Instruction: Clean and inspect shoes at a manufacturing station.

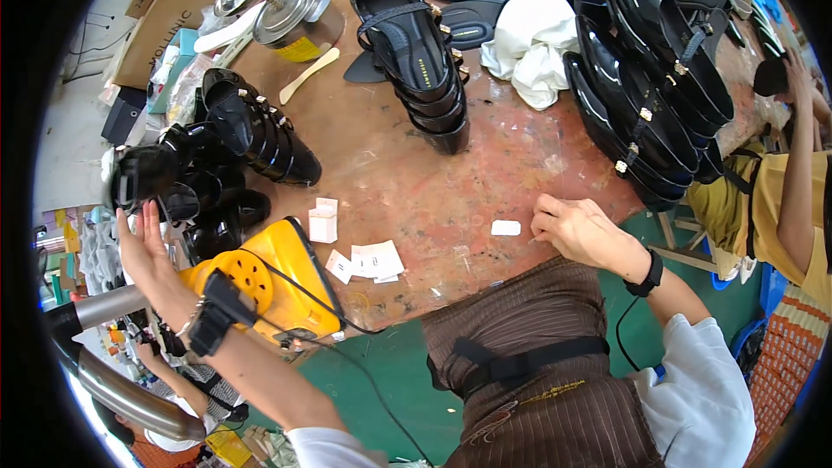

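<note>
At the far left, my left hand [147,251] has its fingers stretched out. Its fingertips are at a black shoe [143,175] on the edge of a pile of glossy black shoes [212,195]; whether they touch it, I cannot tell. Low over the table's front edge, the fingers of my right hand [568,227] are curled and pressed together. Anything inside them is hidden. A small white label [505,228] lies on the table just left of those fingertips. Beside the yellow machine [303,282] are loose white labels [377,260] and a small stack of labels [323,221].
Nested black shoes [425,78] stand at the table's centre back, with more black shoes [646,95] at right. Between them sits crumpled white paper [533,43]. A lidded metal can [299,26] and a flat pale stick [309,75] lie back left. Another person [793,199] works at far right.
</note>
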